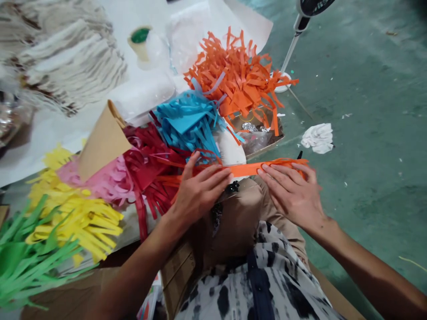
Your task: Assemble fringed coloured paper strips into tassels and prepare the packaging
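An orange fringed paper tassel point(245, 170) stretches sideways between my hands above my lap, its middle a flat, smooth band. My left hand point(202, 189) grips the left part, fingers pressed together over the paper and thumb raised. At the other end, my right hand point(292, 189) holds the right part, where loose cut strips stick out past the fingers. Its thumb is mostly hidden. Close to my left hand lie dark red fringed paper point(150, 166) and blue fringed paper point(187, 118). A larger orange fringed pile point(238, 73) rests beyond them.
Pink point(106, 186), yellow point(80, 222) and green fringed paper point(26, 262) lie to the left, beside a tan paper cone point(103, 142). A box point(267, 149) holds foil pieces. An upright white pole point(291, 51) and crumpled white paper point(318, 138) are at right.
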`<action>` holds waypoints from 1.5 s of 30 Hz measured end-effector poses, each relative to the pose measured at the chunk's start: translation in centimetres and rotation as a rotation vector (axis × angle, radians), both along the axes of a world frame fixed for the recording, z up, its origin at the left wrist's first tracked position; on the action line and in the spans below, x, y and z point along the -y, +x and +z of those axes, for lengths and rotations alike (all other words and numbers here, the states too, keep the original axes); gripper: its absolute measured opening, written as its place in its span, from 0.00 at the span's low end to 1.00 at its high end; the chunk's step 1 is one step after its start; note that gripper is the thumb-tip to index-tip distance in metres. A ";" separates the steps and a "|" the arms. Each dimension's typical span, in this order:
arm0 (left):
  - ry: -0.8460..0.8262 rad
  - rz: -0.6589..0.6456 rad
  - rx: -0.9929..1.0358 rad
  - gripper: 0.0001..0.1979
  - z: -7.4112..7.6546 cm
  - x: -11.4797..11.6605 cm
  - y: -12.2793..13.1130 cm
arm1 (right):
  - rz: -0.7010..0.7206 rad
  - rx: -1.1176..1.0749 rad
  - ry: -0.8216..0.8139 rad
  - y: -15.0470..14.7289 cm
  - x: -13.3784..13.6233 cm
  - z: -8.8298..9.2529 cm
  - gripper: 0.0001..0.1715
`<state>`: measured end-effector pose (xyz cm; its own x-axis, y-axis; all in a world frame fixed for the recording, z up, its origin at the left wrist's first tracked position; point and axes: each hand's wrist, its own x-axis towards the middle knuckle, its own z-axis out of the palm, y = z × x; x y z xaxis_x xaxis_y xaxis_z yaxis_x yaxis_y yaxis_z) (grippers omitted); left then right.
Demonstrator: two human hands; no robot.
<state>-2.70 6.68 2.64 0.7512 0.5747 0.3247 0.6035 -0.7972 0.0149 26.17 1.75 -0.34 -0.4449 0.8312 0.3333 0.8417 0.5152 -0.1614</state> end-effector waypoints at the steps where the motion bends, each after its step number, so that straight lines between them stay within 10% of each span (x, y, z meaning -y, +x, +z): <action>1: -0.016 0.046 0.004 0.16 0.4 0.1 -0.9 | 0.006 -0.011 -0.029 0.3 -0.1 0.1 0.30; 5: 0.043 0.230 0.097 0.10 1.6 0.6 -1.2 | -0.013 -0.025 -0.182 0.6 -0.4 0.8 0.29; 13: -0.185 -0.003 0.125 0.14 -1.0 0.5 5.0 | 0.065 -0.049 0.024 1.5 -1.3 0.3 0.17; 32: -0.160 0.149 0.287 0.10 -2.4 3.6 3.3 | 0.129 -0.100 -0.027 2.5 -2.4 0.2 0.15; 45: -0.315 0.461 0.251 0.04 -1.2 3.1 2.9 | -0.160 -0.297 -0.241 0.1 -2.2 1.6 0.06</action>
